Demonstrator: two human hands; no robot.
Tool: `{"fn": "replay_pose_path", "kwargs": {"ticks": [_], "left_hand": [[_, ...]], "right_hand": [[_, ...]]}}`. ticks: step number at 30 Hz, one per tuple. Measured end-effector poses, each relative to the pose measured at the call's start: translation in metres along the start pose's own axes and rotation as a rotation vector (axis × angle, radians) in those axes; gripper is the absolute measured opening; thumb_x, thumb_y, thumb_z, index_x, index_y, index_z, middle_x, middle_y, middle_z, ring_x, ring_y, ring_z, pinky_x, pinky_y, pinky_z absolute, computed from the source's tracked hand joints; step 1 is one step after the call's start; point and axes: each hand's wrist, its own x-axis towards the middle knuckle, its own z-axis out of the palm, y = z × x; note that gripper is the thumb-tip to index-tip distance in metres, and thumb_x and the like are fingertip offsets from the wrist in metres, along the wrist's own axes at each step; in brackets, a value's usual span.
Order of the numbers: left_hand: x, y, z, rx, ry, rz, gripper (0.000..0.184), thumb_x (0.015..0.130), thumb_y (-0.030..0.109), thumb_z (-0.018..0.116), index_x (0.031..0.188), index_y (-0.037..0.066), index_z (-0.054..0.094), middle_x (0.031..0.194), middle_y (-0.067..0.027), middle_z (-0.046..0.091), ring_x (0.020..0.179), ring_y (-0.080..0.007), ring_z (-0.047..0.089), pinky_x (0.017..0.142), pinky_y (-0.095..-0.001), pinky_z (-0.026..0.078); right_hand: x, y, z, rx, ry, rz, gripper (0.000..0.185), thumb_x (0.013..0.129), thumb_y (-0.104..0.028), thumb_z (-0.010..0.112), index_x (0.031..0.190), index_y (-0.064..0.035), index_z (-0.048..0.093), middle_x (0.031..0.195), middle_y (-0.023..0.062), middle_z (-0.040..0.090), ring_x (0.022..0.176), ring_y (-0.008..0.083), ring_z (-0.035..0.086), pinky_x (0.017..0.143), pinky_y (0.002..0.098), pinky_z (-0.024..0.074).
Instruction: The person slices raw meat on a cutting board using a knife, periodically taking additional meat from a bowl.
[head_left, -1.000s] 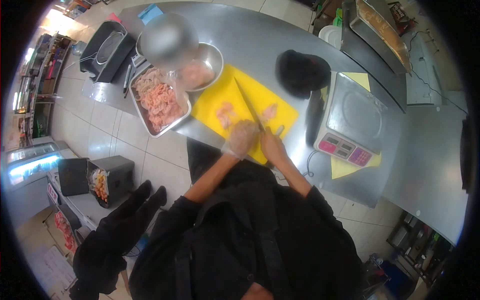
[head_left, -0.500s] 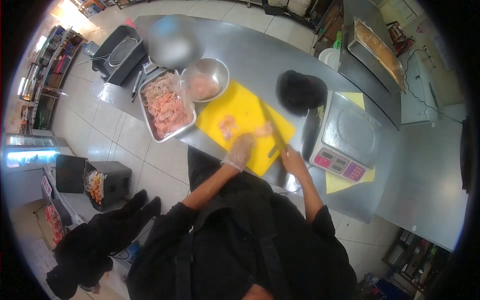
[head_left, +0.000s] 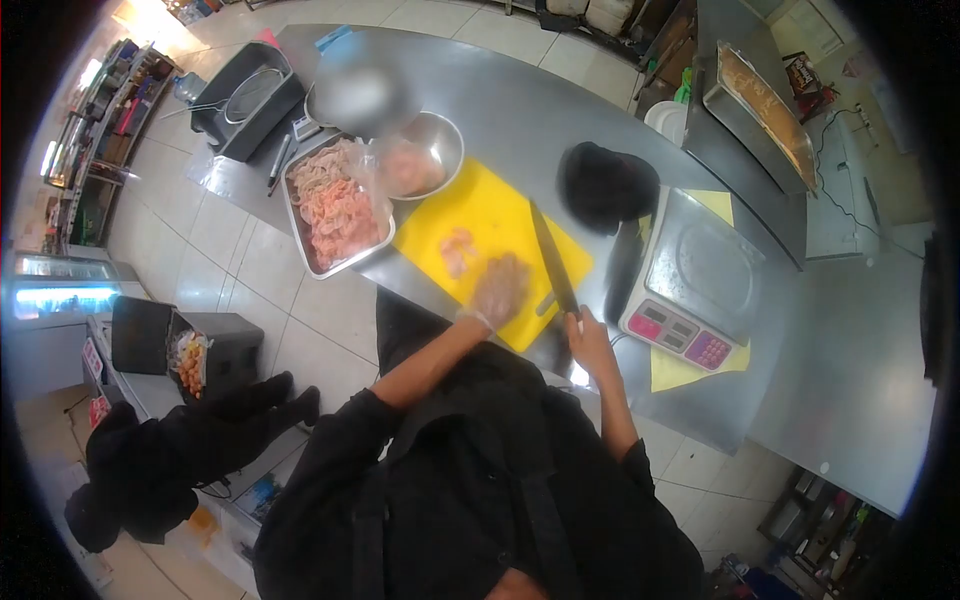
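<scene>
On the yellow cutting board (head_left: 455,210), my left hand (head_left: 500,287) in a clear plastic glove is closed, its fingers bent over the spot where raw meat lay; the meat itself is hidden. A few raw meat pieces (head_left: 458,252) lie on the board just left of that hand. Bare, my right hand (head_left: 591,345) grips the handle of a large knife (head_left: 553,255). The blade points away from me along the board's right side, apart from my left hand.
Left of the board stand a metal tray (head_left: 318,268) of raw meat and a steel bowl (head_left: 452,150) with more meat. A scale (head_left: 690,270) and a black cap-like item (head_left: 607,185) are at the right. A person in black (head_left: 190,455) is at lower left.
My left hand has moved right and slightly up, over the meat that lay near the knife. The knife has shifted right, away from that meat.
</scene>
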Motion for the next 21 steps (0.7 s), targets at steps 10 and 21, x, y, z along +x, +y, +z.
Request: {"fn": "replay_pose_path", "kwargs": {"ticks": [10, 21], "left_hand": [[0.014, -0.059, -0.055, -0.322, -0.164, -0.227, 0.026, 0.090, 0.019, 0.067, 0.110, 0.003, 0.065, 0.096, -0.0177, 0.068, 0.076, -0.0281, 0.066, 0.076, -0.0407, 0.053], [0.003, -0.179, -0.244, -0.191, 0.662, -0.466, 0.025, 0.095, 0.011, 0.068, 0.118, 0.002, 0.064, 0.115, -0.0145, 0.067, 0.104, -0.0282, 0.065, 0.091, -0.0354, 0.052]], "right_hand": [[-0.005, 0.001, 0.003, 0.075, 0.156, -0.032, 0.038, 0.104, -0.030, 0.052, 0.116, 0.0056, 0.058, 0.096, 0.0337, 0.069, 0.093, 0.0493, 0.068, 0.077, 0.0510, 0.0531], [0.016, 0.016, 0.019, 0.147, 0.033, 0.001, 0.040, 0.104, -0.031, 0.051, 0.115, 0.0066, 0.058, 0.087, 0.0309, 0.069, 0.084, 0.0470, 0.069, 0.070, 0.0504, 0.0511]]}}
